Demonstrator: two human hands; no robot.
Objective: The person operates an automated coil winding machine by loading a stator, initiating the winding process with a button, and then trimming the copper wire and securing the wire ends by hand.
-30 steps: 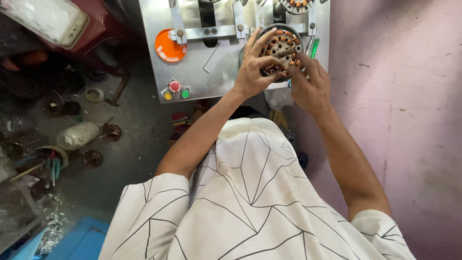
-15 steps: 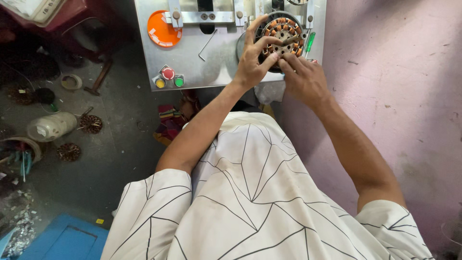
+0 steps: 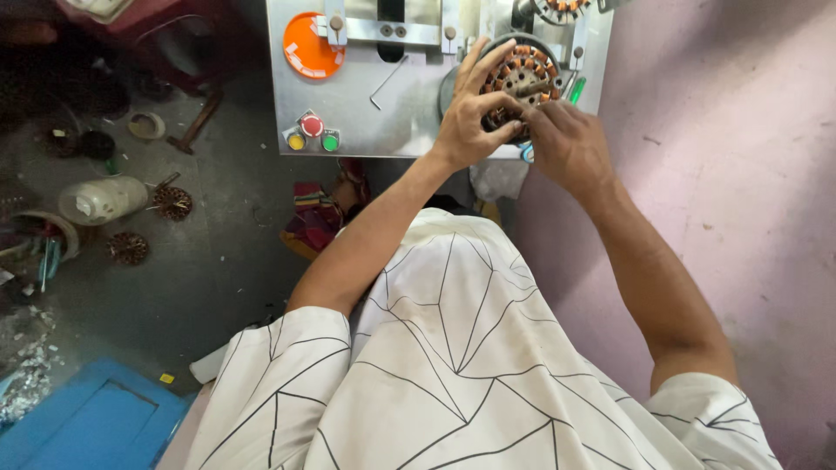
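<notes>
1. On the grey machine panel [image 3: 366,104], the left hand [image 3: 470,117] grasps the wound copper-coil ring [image 3: 522,74], fingers spread over its rim.
2. The right hand [image 3: 570,144] pinches the ring's lower edge.
3. Best kept level and supported from both sides, clear of the coloured buttons [image 3: 312,135].

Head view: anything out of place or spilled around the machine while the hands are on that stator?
Both hands, left and right, grip the stator on the machine panel; nothing looks odd there. A hex key lies loose on the panel. On the floor, two wound cores, a jar on its side and shreds lie scattered.
</notes>
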